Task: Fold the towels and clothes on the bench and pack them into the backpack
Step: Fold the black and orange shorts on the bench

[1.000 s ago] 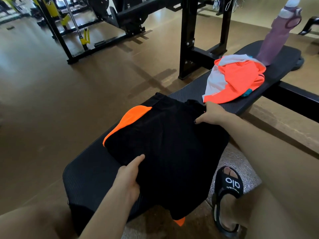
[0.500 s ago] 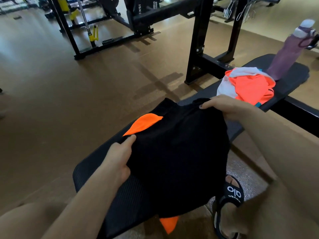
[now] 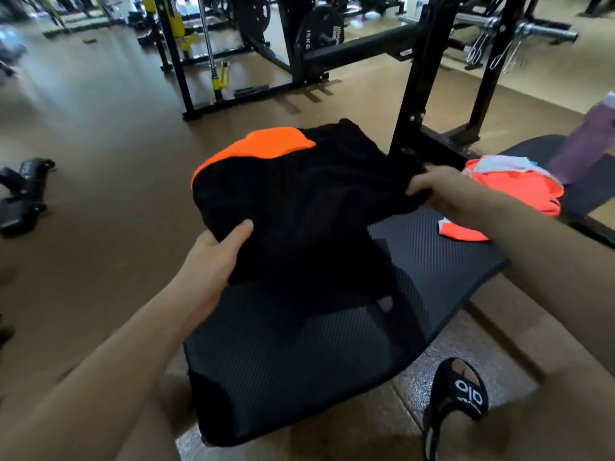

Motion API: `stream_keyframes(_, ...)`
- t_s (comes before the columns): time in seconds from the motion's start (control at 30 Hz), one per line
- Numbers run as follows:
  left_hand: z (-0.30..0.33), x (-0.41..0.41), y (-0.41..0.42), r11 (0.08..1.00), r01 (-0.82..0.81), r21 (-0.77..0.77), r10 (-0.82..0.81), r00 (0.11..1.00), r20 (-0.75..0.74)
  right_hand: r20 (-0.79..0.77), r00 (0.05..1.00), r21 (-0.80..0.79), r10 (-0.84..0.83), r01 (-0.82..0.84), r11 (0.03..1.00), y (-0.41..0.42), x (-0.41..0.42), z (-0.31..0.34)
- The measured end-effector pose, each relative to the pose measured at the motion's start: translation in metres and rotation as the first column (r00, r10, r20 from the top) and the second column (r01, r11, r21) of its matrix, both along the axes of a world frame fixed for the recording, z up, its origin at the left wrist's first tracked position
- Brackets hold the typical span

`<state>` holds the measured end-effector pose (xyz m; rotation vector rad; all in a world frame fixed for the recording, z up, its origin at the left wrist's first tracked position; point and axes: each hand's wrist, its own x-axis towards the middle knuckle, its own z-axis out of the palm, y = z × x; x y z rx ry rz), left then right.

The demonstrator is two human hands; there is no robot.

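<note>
Head view: black garment with orange panel is held above the ribbed black bench. Left hand grips its near-left edge, thumb on top. Right hand pinches its right edge, fingers curled. Orange-and-white clothing lies further along the bench, beside a purple bottle. 1 black sandal on floor.

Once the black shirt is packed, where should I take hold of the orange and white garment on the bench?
Probably the bunched upper fold of the orange and white garment, coming from above on your near side. It lies crumpled in a heap on the bench, so no clean hem shows; the purple bottle stands close behind it, which makes a far-side approach riskier.
</note>
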<state>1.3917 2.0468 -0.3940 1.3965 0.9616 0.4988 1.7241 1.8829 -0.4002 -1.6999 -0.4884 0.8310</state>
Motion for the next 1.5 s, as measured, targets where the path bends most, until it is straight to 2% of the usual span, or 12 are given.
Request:
stream_keyframes(0.07,-0.043,-0.025,-0.019,0.999,0.024,-0.044,-0.028,0.994,-0.105,0.055,0.995,-0.223,0.082,-0.068,0.973,-0.032,-0.021,-0.050)
stream_keyframes(0.13,-0.087,-0.048,-0.032,0.997,0.034,-0.062,-0.048,0.970,-0.239,0.089,0.974,-0.460,0.207,-0.144,0.876,-0.059,-0.037,-0.094)
stream_keyframes(0.17,-0.105,-0.057,-0.037,0.997,0.025,-0.070,-0.045,0.952,-0.303,0.119,0.958,-0.522,0.260,-0.163,0.837,-0.067,-0.042,-0.107)
stream_keyframes(0.27,-0.136,-0.076,-0.042,0.988,-0.029,-0.153,-0.037,0.909,-0.414,0.181,0.944,-0.528,0.276,-0.143,0.837,-0.067,-0.045,-0.114)
stream_keyframes(0.37,-0.144,-0.083,-0.042,0.970,-0.056,-0.235,-0.043,0.918,-0.395,0.286,0.914,-0.546,0.288,-0.092,0.833,-0.065,-0.053,-0.110)
stream_keyframes(0.5,-0.139,-0.078,-0.041,0.953,-0.140,-0.270,0.050,0.947,-0.317,0.436,0.848,-0.563,0.301,-0.004,0.827,-0.061,-0.064,-0.113)
stream_keyframes(0.73,-0.120,-0.064,-0.001,0.972,-0.176,-0.156,0.113,0.932,-0.345,0.387,0.853,-0.547,0.351,-0.095,0.832,-0.042,-0.058,-0.102)
stream_keyframes(0.97,-0.123,-0.050,0.024,0.984,-0.025,-0.176,-0.057,0.894,-0.445,0.156,0.881,-0.689,0.446,-0.226,0.688,-0.026,-0.049,-0.092)
stream_keyframes(1.1,-0.102,-0.040,0.038,0.995,0.089,-0.042,-0.099,0.858,-0.505,0.128,0.910,-0.564,0.395,-0.261,0.784,-0.014,-0.042,-0.092)
stream_keyframes(1.23,-0.093,-0.027,0.050,0.972,0.135,-0.191,-0.210,0.866,-0.454,0.130,0.912,-0.475,0.390,-0.288,0.831,0.003,-0.049,-0.092)
stream_keyframes(1.4,-0.084,-0.022,0.058,0.944,0.255,-0.210,-0.326,0.822,-0.467,-0.017,0.935,-0.354,0.354,-0.336,0.873,0.011,-0.047,-0.090)
stream_keyframes(1.5,-0.084,-0.027,0.065,0.938,0.276,-0.209,-0.342,0.832,-0.437,0.007,0.947,-0.222,0.322,-0.312,0.924,0.015,-0.042,-0.085)
